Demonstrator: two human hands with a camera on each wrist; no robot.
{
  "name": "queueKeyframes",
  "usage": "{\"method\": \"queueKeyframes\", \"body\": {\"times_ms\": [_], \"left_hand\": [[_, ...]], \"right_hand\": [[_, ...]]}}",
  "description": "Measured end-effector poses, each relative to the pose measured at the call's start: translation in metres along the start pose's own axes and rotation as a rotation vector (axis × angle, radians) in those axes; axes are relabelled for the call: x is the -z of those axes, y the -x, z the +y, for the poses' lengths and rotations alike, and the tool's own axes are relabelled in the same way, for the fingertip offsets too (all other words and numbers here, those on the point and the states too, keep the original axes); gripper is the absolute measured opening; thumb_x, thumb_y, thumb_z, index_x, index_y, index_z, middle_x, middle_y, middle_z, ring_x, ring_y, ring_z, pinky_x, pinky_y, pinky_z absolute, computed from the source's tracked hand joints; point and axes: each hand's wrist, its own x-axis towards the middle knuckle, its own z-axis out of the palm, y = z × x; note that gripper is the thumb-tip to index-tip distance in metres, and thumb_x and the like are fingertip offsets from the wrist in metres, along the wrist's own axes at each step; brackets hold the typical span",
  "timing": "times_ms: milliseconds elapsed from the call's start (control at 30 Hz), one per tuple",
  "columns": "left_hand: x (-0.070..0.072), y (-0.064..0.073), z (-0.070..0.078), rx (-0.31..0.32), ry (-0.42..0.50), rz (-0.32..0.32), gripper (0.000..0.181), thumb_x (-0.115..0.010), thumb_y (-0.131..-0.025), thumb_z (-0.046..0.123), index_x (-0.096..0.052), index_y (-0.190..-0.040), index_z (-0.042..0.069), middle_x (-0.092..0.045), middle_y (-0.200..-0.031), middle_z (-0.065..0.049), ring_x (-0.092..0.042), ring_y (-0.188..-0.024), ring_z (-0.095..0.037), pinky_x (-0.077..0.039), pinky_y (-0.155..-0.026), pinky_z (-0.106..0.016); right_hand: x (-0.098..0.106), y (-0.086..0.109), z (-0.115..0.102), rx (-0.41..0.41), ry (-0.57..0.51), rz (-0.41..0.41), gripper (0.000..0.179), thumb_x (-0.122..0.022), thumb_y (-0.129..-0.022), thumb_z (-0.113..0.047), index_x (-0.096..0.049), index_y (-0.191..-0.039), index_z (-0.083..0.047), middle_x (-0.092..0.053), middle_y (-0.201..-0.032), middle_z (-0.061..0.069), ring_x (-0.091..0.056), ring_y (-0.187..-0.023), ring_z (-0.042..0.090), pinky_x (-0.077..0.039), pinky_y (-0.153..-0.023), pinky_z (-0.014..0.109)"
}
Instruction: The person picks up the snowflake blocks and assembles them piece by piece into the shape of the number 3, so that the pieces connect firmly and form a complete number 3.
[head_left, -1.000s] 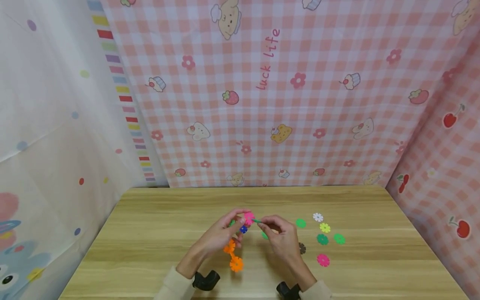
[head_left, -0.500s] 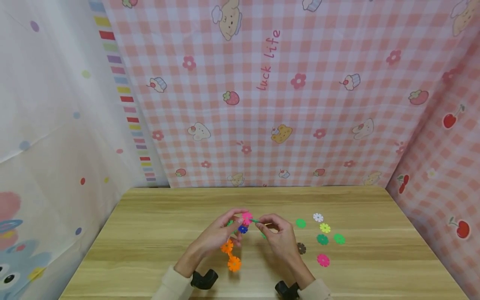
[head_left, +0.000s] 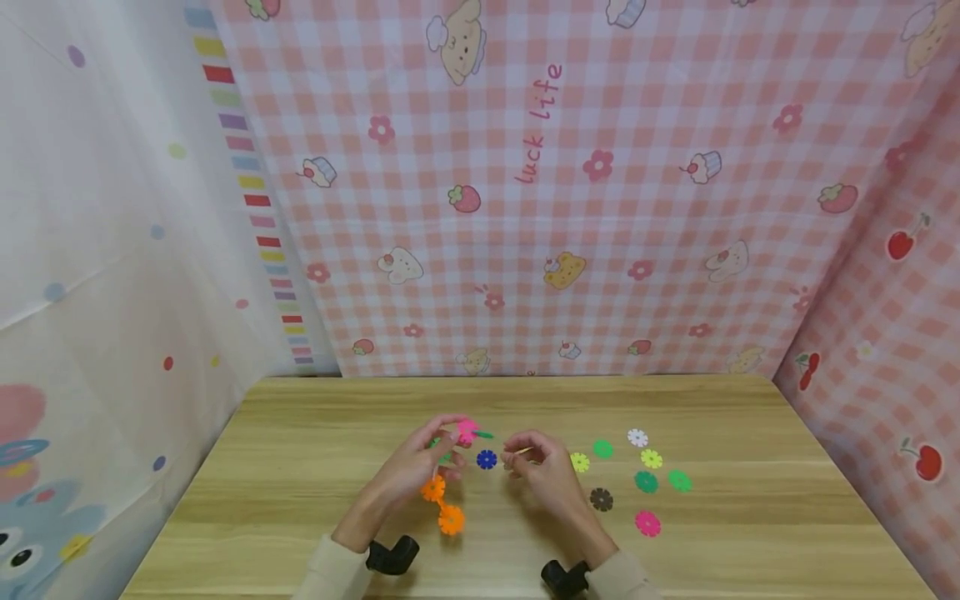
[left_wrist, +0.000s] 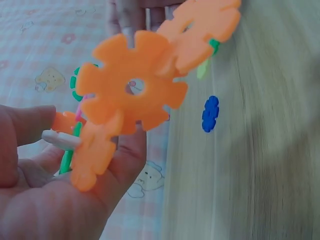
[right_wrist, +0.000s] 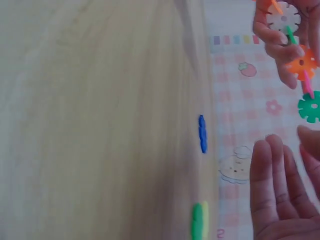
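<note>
My left hand (head_left: 408, 467) grips a chain of slotted plastic snowflake discs joined edge to edge. Orange discs (left_wrist: 115, 82) hang at its near end. Farther along, a white disc (right_wrist: 283, 17), a green one, another orange disc (right_wrist: 295, 65) and a pink disc (right_wrist: 308, 85) lead to a dark green disc (right_wrist: 311, 106) at the far end. Fingers cover part of the chain. My right hand (head_left: 551, 479) is just right of it, fingers extended and thumb apart in the right wrist view, with nothing seen between them. A blue disc (head_left: 487, 459) lies on the table between both hands.
Loose discs lie right of my right hand on the wooden table (head_left: 300, 433): yellow (head_left: 580, 462), light green (head_left: 603, 448), white (head_left: 637, 437), brown (head_left: 601, 499), pink (head_left: 648, 523) and several others. Patterned cloth (head_left: 480, 242) hangs behind the table and along its sides.
My right hand has let go of the dark green disc, which now stays on the chain's end. My left hand has moved left with the chain, leaving the blue disc in plain view.
</note>
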Motion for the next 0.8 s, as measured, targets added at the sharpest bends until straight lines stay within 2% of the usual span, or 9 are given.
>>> {"method": "queueKeyframes", "body": {"times_ms": [133, 300, 433, 633, 800], "left_hand": [[0.002, -0.001, -0.001, 0.005, 0.0, 0.031, 0.038, -0.042, -0.108, 0.024, -0.046, -0.144, 0.016, -0.051, -0.122, -0.025, -0.061, -0.096, -0.028, -0.056, -0.087, -0.046], [0.004, -0.001, -0.004, 0.013, -0.002, 0.054, 0.038, -0.042, -0.108, 0.024, -0.046, -0.144, 0.016, -0.05, -0.123, -0.023, -0.061, -0.098, -0.031, -0.057, -0.086, -0.043], [0.004, -0.002, -0.004, 0.017, 0.001, 0.052, 0.038, -0.043, -0.107, 0.024, -0.046, -0.144, 0.017, -0.049, -0.122, -0.022, -0.061, -0.094, -0.028, -0.057, -0.085, -0.041], [0.004, -0.004, -0.003, 0.01, 0.002, 0.048, 0.037, -0.044, -0.107, 0.023, -0.047, -0.144, 0.016, -0.049, -0.121, -0.021, -0.061, -0.091, -0.025, -0.056, -0.082, -0.037], [0.004, -0.007, -0.003, 0.012, 0.001, 0.04, 0.037, -0.043, -0.107, 0.023, -0.047, -0.143, 0.017, -0.05, -0.121, -0.022, -0.061, -0.091, -0.025, -0.057, -0.083, -0.041]], "right_hand": [[-0.008, -0.004, 0.008, -0.063, -0.002, -0.005, 0.017, -0.066, -0.087, 0.007, -0.065, -0.104, 0.009, -0.068, -0.09, 0.016, -0.066, -0.07, 0.025, -0.059, -0.062, 0.032], [-0.016, -0.009, 0.015, -0.142, -0.028, -0.054, 0.024, -0.061, -0.086, 0.009, -0.061, -0.111, 0.01, -0.067, -0.086, 0.018, -0.061, -0.059, 0.018, -0.057, -0.055, 0.032], [-0.021, -0.012, 0.019, -0.196, -0.039, -0.062, 0.028, -0.063, -0.087, 0.009, -0.058, -0.114, 0.01, -0.07, -0.082, 0.02, -0.059, -0.052, 0.015, -0.057, -0.051, 0.034], [-0.024, -0.017, 0.022, -0.246, 0.017, -0.052, 0.036, -0.069, -0.084, 0.006, -0.057, -0.118, 0.008, -0.068, -0.075, 0.014, -0.056, -0.046, 0.012, -0.055, -0.046, 0.029], [-0.026, -0.02, 0.021, -0.279, 0.063, -0.05, 0.042, -0.074, -0.083, 0.0, -0.059, -0.122, 0.006, -0.066, -0.07, 0.009, -0.054, -0.044, 0.01, -0.052, -0.044, 0.026]]}}
